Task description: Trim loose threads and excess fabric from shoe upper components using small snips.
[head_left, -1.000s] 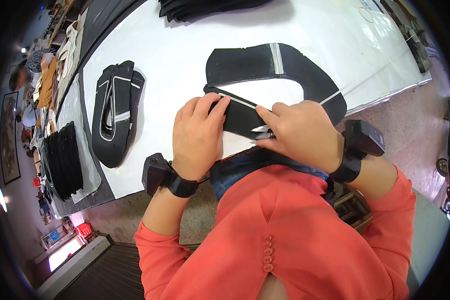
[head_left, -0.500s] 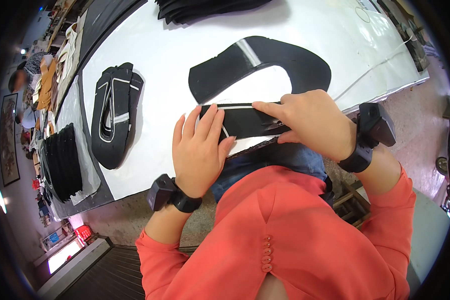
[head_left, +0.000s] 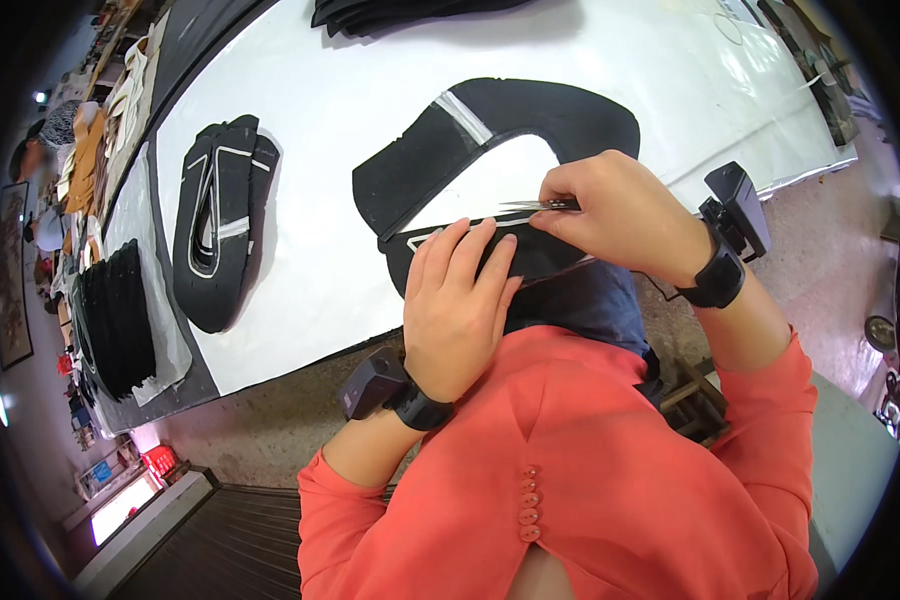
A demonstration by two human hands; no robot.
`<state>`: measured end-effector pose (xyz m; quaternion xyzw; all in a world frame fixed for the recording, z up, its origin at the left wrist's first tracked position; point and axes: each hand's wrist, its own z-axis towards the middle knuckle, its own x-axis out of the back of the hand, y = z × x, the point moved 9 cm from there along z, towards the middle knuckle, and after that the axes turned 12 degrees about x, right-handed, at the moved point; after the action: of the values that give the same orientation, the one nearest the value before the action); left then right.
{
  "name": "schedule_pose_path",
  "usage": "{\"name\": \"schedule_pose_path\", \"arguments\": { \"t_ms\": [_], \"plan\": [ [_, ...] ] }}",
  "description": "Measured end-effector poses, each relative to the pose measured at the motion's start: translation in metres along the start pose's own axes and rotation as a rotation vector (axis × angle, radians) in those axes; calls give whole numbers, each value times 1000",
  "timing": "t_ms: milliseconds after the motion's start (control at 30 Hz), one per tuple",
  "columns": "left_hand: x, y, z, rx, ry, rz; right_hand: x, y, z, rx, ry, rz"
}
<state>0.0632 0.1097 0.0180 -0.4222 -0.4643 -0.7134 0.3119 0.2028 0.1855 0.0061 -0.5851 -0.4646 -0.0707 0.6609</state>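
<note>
My left hand (head_left: 462, 320) lies with fingers stretched over a black curved piece (head_left: 545, 258) at the table's near edge. A narrow white strip (head_left: 515, 219) runs along this piece's far edge. My right hand (head_left: 610, 210) pinches a small pointed metal tool (head_left: 545, 205) at that edge, its thin tips pointing left; I cannot tell whether it is snips or tweezers. The right fingertips also rest by the strip. Just beyond lies a larger curved black piece (head_left: 570, 110) with a whitish band (head_left: 464, 117) across it, its near left corner meeting the piece under my hands.
A pile of black pieces with white strips (head_left: 232, 285) lies on the left of the white tabletop (head_left: 310, 200). More black pieces are stacked at the far edge (head_left: 410, 12) and at the left (head_left: 115, 320). Both wrists wear black devices.
My left hand has slid right along the near black piece. My right hand has moved up to the far edge, bringing the metal tool into clearer view. The black pieces have shifted slightly left.
</note>
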Motion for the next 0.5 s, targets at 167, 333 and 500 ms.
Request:
{"name": "schedule_pose_path", "arguments": {
  "t_ms": [167, 333, 500],
  "plan": [
    [-3, -1, 1, -1, 41, -61, 8, 3, -4, 114, 48, -56],
    [-5, -2, 1, 12, 39, -79, 15, 0, 0, 69, 101, 93],
    [-6, -2, -1, 4, 38, -73, 2, 15, -5, -49, 50, 94]
  ]
}}
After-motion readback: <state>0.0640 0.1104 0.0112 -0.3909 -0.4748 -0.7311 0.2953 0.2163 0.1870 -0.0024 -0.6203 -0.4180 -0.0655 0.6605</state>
